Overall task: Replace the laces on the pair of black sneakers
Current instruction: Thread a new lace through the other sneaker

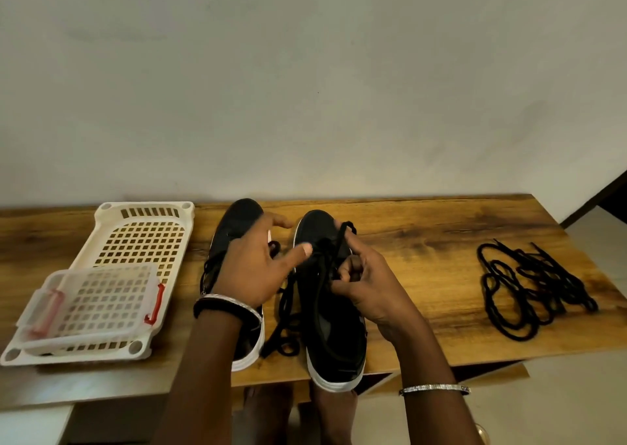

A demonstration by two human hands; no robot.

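Now we are pinching the lace [326, 255] in our right hand [369, 281], apparently to unthread it, left hand [251, 264] hovering released.

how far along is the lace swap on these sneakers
Nothing looks finished. In hand: the right hand pinches the lace on the right sneaker, which hangs loose; the left hand hovers open over the left sneaker. Left: both shoes need lacing from the loose laces lying untouched on the table.
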